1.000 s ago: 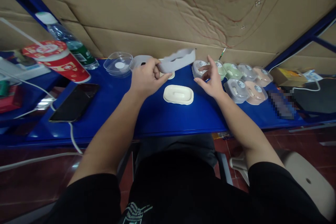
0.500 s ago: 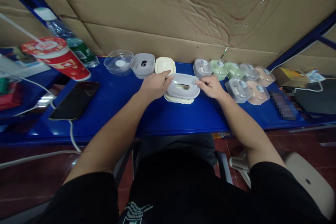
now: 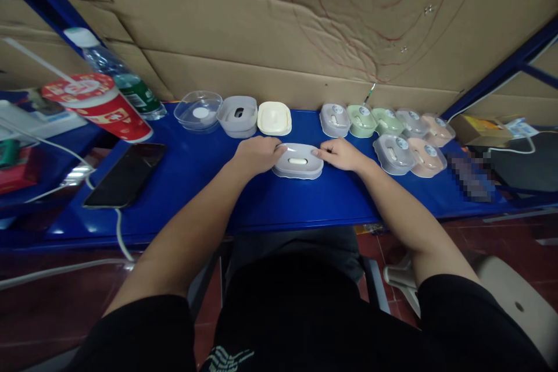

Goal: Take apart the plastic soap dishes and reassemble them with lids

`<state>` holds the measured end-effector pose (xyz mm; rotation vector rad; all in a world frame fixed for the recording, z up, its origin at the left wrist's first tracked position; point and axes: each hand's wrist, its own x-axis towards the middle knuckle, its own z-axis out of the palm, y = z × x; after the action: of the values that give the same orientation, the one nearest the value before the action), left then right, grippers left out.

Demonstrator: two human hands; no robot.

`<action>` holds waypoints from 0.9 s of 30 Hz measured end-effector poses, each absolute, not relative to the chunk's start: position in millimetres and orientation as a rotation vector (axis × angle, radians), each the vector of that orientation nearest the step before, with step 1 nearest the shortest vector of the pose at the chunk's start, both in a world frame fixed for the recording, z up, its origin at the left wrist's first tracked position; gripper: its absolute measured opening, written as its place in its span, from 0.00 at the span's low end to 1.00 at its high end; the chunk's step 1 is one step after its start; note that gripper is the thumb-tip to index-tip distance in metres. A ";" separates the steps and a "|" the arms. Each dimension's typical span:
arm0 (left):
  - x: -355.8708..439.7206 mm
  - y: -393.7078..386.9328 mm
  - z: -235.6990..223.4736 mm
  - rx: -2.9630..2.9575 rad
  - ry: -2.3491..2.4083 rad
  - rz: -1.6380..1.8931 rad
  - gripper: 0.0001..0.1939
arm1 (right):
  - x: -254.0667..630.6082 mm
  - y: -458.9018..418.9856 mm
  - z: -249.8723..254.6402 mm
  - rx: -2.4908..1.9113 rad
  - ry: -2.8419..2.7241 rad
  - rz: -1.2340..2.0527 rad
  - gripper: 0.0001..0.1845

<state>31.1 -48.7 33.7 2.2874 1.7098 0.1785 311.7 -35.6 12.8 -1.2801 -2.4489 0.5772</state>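
A grey plastic cover with an oval slot (image 3: 304, 154) sits on the blue table, down over a cream piece that shows as a pale bar (image 3: 298, 161) in the slot. My left hand (image 3: 258, 156) grips its left end, thumb on top. At the right end my right hand (image 3: 341, 154) pinches the rim between thumb and fingers. Just behind stand a stack of cream pieces (image 3: 274, 118), a stack of grey slotted covers (image 3: 238, 116) and a stack of clear lids (image 3: 199, 110). To the right are several assembled boxes with clear tops, such as a grey one (image 3: 394, 154).
A black phone (image 3: 126, 175) lies at the left with a white cable (image 3: 122, 232) near it. Behind it are a red cup (image 3: 102, 107) and a plastic bottle (image 3: 131, 90). A cardboard panel (image 3: 244, 23) rises along the back edge. A small carton (image 3: 486, 131) is at the right.
Both hands have lowered the grey cover onto the cream piece, which was sticking out below it. The cream bar is now centred in the slot.
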 end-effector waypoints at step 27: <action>-88.0 -14.5 46.7 1.696 2.396 0.841 0.21 | 325.3 -30.2 14.5 -1.306 -2.421 0.577 0.37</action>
<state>-88.0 -14.5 46.7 1.6962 2.3964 0.8413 325.3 -30.2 14.5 -1.3059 -2.4212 0.5766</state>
